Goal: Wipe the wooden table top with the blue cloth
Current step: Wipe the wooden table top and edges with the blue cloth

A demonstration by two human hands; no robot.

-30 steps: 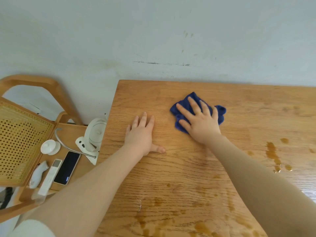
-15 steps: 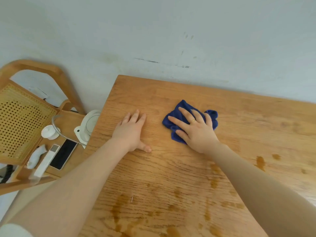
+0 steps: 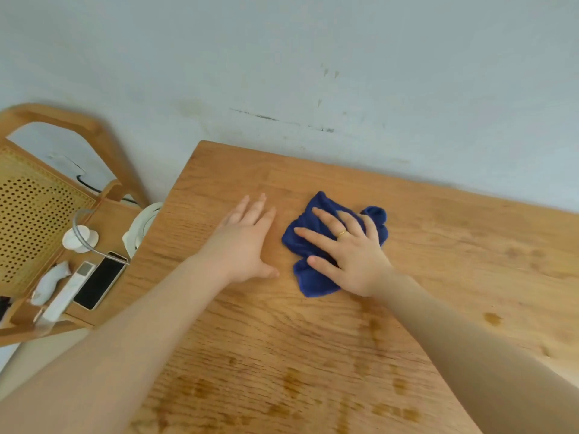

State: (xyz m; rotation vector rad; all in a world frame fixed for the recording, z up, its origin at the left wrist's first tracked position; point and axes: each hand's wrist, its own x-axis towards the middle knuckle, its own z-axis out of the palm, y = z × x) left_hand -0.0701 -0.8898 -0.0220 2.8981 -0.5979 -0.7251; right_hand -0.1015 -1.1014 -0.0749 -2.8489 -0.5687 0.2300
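Note:
A crumpled blue cloth (image 3: 310, 278) lies on the wooden table top (image 3: 438, 252) near its far left corner. My right hand (image 3: 347, 255) presses flat on the cloth with fingers spread and straight; a gold ring is on one finger. My left hand (image 3: 244, 242) rests palm down on the bare wood just left of the cloth, fingers straight, a small gap between it and the cloth. Brown wet stains (image 3: 291, 383) mark the wood nearer to me and at the right.
A wooden chair (image 3: 103, 220) with a cane back stands left of the table. On its seat lie a black phone (image 3: 100, 281), a white remote, a small white round piece and a white kettle-like appliance (image 3: 141, 227). A pale wall runs behind the table.
My right hand has slid the cloth leftward and toward me, closer to my left hand. The view has shifted, so the stains at the right sit farther off.

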